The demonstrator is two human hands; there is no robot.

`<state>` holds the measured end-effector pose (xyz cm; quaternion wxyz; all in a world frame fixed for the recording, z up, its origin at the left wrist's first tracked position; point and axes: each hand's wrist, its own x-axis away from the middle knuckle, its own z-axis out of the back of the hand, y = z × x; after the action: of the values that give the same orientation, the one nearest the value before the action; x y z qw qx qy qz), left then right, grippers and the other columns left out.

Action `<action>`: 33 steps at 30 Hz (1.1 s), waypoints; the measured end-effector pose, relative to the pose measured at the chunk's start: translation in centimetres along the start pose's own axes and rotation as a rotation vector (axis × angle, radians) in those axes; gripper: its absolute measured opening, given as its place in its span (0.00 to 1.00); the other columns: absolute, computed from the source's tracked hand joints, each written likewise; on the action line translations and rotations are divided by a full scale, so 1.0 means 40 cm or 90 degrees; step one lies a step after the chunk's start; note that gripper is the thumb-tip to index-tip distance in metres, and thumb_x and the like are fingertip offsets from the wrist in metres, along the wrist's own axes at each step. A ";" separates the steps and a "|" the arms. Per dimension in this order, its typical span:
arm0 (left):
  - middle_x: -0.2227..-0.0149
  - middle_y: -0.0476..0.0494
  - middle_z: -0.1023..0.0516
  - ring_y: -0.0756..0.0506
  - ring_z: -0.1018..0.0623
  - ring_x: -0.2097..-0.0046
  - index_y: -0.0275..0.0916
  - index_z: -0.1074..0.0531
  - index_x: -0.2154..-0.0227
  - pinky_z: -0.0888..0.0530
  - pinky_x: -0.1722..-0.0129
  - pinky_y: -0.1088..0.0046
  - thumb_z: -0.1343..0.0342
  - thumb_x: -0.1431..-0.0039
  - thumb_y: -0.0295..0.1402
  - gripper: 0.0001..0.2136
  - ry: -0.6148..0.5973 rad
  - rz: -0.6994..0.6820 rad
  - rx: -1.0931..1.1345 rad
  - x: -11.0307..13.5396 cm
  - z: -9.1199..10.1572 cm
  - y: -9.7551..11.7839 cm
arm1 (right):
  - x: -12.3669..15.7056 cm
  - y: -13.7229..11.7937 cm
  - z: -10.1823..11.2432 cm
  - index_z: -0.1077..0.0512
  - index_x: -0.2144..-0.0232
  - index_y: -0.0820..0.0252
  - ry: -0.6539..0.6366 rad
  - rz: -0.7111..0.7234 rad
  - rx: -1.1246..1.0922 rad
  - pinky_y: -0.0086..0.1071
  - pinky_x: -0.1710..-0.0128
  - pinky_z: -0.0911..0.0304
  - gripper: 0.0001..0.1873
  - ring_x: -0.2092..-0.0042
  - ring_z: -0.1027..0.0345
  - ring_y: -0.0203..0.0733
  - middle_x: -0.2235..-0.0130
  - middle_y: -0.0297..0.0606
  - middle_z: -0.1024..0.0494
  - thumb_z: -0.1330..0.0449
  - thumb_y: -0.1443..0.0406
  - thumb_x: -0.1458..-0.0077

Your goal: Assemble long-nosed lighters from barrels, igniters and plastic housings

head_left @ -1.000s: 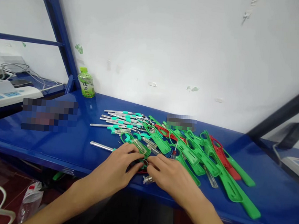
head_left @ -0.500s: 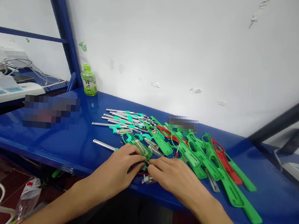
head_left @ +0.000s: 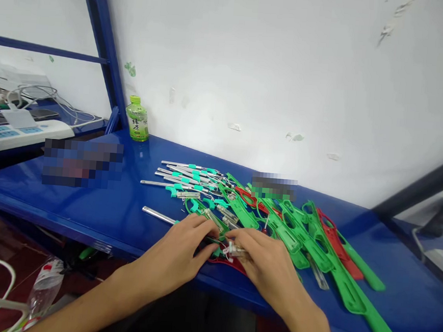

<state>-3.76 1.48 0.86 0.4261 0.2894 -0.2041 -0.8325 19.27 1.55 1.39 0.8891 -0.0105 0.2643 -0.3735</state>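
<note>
Parts of long-barrelled lighters lie across the blue table [head_left: 102, 213]. My left hand [head_left: 179, 247] is closed over a lighter in pieces, whose silver barrel [head_left: 160, 215] sticks out to the left. Its red half-shell [head_left: 229, 262] shows below my fingertips, with a teal piece and thin wires at the thumb. Between the thumb and fingers of my right hand [head_left: 270, 259] is a clear fuel tank [head_left: 237, 250], its valve end pointing left, above the red shell. My fingers hide part of both.
Silver barrels with teal triggers [head_left: 182, 180] are grouped behind my left hand. Green shells [head_left: 345, 278] and a red shell [head_left: 338, 241] lie to the right. A small screwdriver [head_left: 266, 224] is among them. A green drink bottle [head_left: 137, 119] stands against the wall.
My right hand has raised and turned the fuel tank, bringing its valve end up beside my left fingertips. More of the red shell shows. The view has shifted slightly.
</note>
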 end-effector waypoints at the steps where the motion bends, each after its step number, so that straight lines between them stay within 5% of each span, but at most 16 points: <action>1: 0.56 0.48 0.22 0.41 0.23 0.51 0.43 0.26 0.57 0.26 0.50 0.61 0.42 0.29 0.26 0.04 -0.003 -0.004 -0.003 -0.001 0.000 -0.001 | 0.003 -0.003 -0.007 0.25 0.57 0.55 0.017 -0.014 -0.016 0.30 0.65 0.34 0.11 0.61 0.19 0.43 0.57 0.38 0.15 0.44 0.74 0.32; 8: 0.54 0.47 0.23 0.42 0.24 0.50 0.43 0.25 0.56 0.27 0.48 0.61 0.44 0.27 0.27 0.05 -0.011 -0.042 0.012 0.001 -0.002 -0.011 | 0.019 -0.016 -0.049 0.25 0.58 0.55 0.127 -0.094 -0.090 0.30 0.62 0.32 0.14 0.60 0.20 0.42 0.57 0.37 0.15 0.45 0.77 0.36; 15: 0.54 0.47 0.21 0.39 0.23 0.52 0.44 0.24 0.56 0.31 0.47 0.54 0.44 0.27 0.28 0.05 -0.026 -0.026 -0.036 0.008 0.003 0.004 | 0.011 -0.025 -0.049 0.24 0.60 0.55 0.149 -0.101 -0.076 0.31 0.62 0.31 0.16 0.61 0.19 0.43 0.58 0.38 0.14 0.47 0.78 0.37; 26: 0.51 0.43 0.23 0.40 0.22 0.50 0.43 0.19 0.57 0.26 0.49 0.58 0.43 0.28 0.27 0.08 -0.004 -0.056 -0.012 0.011 0.000 0.005 | -0.039 -0.042 -0.049 0.24 0.62 0.53 0.234 -0.116 -0.072 0.31 0.65 0.30 0.16 0.61 0.18 0.43 0.59 0.37 0.13 0.46 0.78 0.36; 33: 0.50 0.43 0.25 0.41 0.23 0.50 0.44 0.19 0.55 0.25 0.48 0.59 0.44 0.28 0.27 0.09 -0.012 -0.065 -0.013 0.014 0.005 -0.001 | -0.020 -0.041 -0.046 0.24 0.59 0.54 0.202 -0.134 -0.084 0.32 0.63 0.30 0.12 0.61 0.19 0.44 0.60 0.37 0.14 0.43 0.75 0.34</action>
<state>-4.20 1.05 0.81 0.3838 0.2870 -0.1842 -0.8581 16.83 1.23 0.53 0.7897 -0.0376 0.4226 -0.4430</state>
